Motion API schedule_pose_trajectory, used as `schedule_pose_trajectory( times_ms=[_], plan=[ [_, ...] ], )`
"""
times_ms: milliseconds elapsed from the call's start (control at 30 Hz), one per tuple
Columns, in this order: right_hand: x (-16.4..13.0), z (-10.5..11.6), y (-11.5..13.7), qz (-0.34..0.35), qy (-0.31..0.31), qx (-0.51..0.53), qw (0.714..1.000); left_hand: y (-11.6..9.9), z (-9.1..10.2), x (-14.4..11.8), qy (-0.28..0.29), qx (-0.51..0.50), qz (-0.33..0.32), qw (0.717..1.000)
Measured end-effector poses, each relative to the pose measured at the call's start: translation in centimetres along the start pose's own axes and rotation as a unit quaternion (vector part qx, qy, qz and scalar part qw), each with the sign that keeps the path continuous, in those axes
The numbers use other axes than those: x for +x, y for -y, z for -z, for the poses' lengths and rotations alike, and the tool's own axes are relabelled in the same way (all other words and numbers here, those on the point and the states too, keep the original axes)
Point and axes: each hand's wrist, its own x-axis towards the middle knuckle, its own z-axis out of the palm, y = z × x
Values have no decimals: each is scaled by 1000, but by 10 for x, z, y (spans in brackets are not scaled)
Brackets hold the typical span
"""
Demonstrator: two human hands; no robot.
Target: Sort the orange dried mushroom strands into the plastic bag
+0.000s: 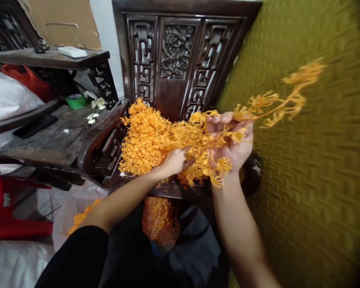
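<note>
A big heap of orange, thin-petalled flower pieces (147, 136), plastic-looking, covers the seat of a dark carved wooden chair (178, 92). My right hand (238, 146) is turned palm up at the heap's right side. Its fingers curl around orange flower sprigs (277, 107), and one long stem sticks out to the upper right. My left hand (175, 162) reaches across the front of the heap, with its fingers bent into the orange pieces. Those fingertips are partly hidden, so exactly what they pinch is unclear.
Left of the chair, a dark wooden bench (57, 140) holds green tape (77, 101), pale flowers (98, 103) and a black phone-like object (36, 126). Below are a red stool (18, 212), a translucent tub (61, 216) and an orange-filled bag (160, 220). A yellow-green textured surface (312, 180) rises close on the right.
</note>
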Motion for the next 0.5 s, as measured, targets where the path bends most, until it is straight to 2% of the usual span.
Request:
schedule_pose_trajectory(
  times_ms=[100,233,367,433,500],
  plan=[
    [19,-10,12,107,1,-42,993,7,6,12,-14,64,38,997],
    [42,-10,13,192,-67,-65,977,8,16,22,-61,89,69,992],
    [58,-14,8,221,-120,-42,967,2,15,24,-57,108,83,989],
    [63,-21,15,229,-166,-29,959,5,13,26,-45,114,91,988],
    [65,-29,33,166,-212,-43,962,15,10,27,-30,120,112,986]
  ],
)
